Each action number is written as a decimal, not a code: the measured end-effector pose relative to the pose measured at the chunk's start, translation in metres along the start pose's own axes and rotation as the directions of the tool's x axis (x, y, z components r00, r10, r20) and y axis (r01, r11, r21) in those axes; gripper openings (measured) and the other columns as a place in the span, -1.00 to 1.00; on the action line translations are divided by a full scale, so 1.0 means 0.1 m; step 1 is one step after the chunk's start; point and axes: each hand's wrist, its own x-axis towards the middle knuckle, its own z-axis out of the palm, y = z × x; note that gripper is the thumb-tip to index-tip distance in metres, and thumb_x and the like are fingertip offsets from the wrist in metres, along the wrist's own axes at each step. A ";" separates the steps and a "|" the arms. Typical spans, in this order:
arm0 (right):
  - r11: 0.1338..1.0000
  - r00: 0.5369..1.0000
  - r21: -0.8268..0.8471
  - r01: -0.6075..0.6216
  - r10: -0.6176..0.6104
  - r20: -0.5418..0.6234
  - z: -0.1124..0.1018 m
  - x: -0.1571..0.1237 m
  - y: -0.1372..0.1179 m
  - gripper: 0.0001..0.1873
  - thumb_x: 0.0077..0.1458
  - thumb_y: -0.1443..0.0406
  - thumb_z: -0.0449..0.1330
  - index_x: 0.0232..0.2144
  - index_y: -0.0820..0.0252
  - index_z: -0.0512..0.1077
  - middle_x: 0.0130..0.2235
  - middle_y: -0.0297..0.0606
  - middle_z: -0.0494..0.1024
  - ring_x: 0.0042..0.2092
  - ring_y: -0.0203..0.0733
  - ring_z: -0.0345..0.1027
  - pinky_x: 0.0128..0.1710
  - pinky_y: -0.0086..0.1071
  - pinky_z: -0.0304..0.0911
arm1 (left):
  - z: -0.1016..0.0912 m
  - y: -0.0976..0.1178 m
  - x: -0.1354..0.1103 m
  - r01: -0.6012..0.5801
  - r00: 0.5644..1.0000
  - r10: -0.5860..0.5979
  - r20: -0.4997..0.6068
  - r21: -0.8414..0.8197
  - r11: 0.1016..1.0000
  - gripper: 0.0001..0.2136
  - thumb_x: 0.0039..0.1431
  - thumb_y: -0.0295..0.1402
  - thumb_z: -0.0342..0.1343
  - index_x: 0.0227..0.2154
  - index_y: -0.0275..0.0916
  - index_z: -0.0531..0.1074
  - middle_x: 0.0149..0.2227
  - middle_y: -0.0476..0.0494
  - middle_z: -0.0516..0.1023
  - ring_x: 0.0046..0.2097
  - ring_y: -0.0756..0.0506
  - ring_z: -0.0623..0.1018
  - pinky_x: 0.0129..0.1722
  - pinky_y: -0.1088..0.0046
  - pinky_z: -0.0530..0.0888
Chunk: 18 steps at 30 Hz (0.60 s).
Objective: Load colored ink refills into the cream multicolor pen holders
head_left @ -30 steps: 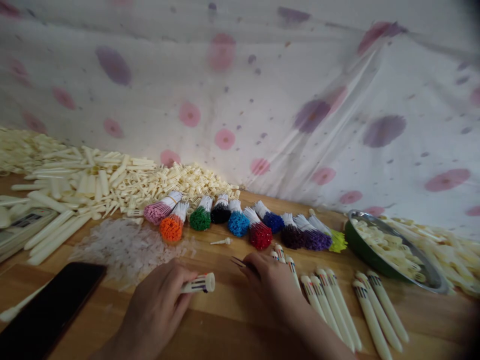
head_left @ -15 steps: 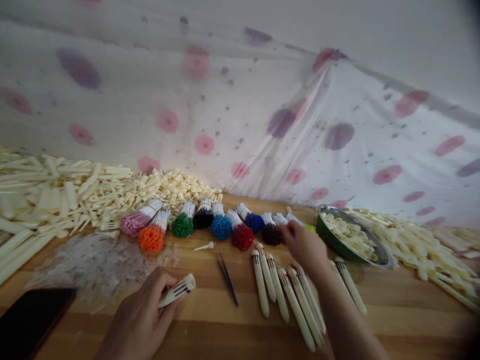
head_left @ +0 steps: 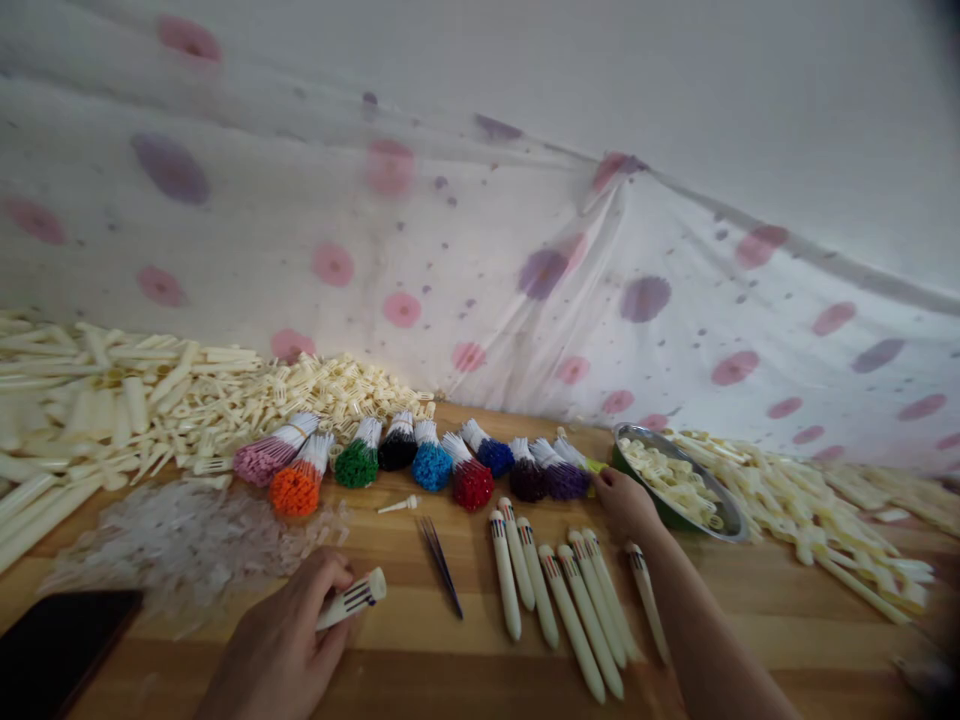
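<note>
My left hand [head_left: 296,625] is closed around a cream, slotted pen barrel [head_left: 354,598], its open end tilted up to the right. Dark strips show in the slots. My right hand [head_left: 626,505] reaches to the right end of a row of pen refill bundles, fingers pinched at the tips of the yellow bundle [head_left: 596,466]. What lies between those fingertips is hidden. Beside it are the purple bundle [head_left: 568,482], the dark maroon bundle [head_left: 529,480] and the red bundle [head_left: 472,485]. Several cream multicolour pens [head_left: 574,600] lie below, near my right forearm.
Tweezers [head_left: 442,570] and a small cream tip piece [head_left: 397,504] lie mid-table. Clear plastic pieces [head_left: 180,540] and a phone [head_left: 67,650] are left. Cream parts pile [head_left: 135,400] at back left. A metal-rimmed bowl [head_left: 739,525] and more cream parts [head_left: 810,500] stand right.
My right hand has moved from beside the purple bundle to the yellow one, uncovering the purple tips. My left hand still holds the barrel. The view has shifted slightly.
</note>
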 end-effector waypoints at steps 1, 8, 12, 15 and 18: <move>0.999 1.000 0.035 0.016 -0.017 0.020 0.02 0.02 -0.03 -0.72 0.19 0.22 0.09 -0.07 0.22 0.33 -0.06 -0.19 0.40 -0.13 -0.15 0.36 -0.17 -0.18 0.32 | 0.00 0.00 0.00 -0.004 1.000 0.004 0.015 -0.003 1.000 -0.84 0.04 -0.51 -0.11 -0.38 -0.08 0.23 -0.37 0.03 0.56 -0.39 -0.07 0.59 -0.44 0.48 0.41; 0.976 0.990 0.215 0.010 -0.040 0.134 0.09 0.05 -0.02 -0.70 0.18 0.22 0.10 -0.06 0.25 0.32 -0.08 -0.19 0.41 -0.16 -0.16 0.37 -0.20 -0.19 0.34 | -0.07 0.04 0.04 -0.018 0.999 0.018 0.038 -0.008 1.000 -0.82 0.02 -0.53 -0.12 -0.39 -0.08 0.21 -0.39 0.04 0.56 -0.40 -0.07 0.59 -0.42 0.46 0.43; 0.971 0.989 0.236 -0.023 -0.012 0.147 0.06 0.07 0.05 -0.69 0.18 0.22 0.10 -0.06 0.25 0.32 -0.07 -0.19 0.40 -0.14 -0.14 0.37 -0.19 -0.18 0.33 | -0.08 0.05 0.03 -0.035 0.999 0.034 0.039 0.004 0.999 -0.82 0.00 -0.53 -0.11 -0.39 -0.08 0.21 -0.39 0.03 0.56 -0.40 -0.08 0.59 -0.42 0.44 0.44; 0.968 0.985 0.251 -0.028 -0.015 0.170 0.03 0.14 0.05 -0.69 0.18 0.22 0.10 -0.05 0.24 0.31 -0.05 -0.18 0.39 -0.13 -0.14 0.36 -0.18 -0.17 0.33 | -0.06 0.03 0.02 -0.051 0.997 0.051 0.049 -0.005 0.999 -0.81 -0.01 -0.54 -0.10 -0.39 -0.08 0.22 -0.40 0.04 0.56 -0.41 -0.07 0.59 -0.43 0.46 0.45; 0.958 0.980 0.287 -0.015 -0.043 0.193 0.01 0.21 0.02 -0.69 0.18 0.23 0.10 -0.05 0.23 0.31 -0.04 -0.18 0.39 -0.12 -0.13 0.35 -0.17 -0.16 0.32 | -0.04 0.01 0.01 -0.057 0.997 0.058 0.051 -0.020 0.998 -0.84 0.02 -0.52 -0.08 -0.39 -0.08 0.23 -0.40 0.04 0.56 -0.40 -0.07 0.59 -0.44 0.47 0.45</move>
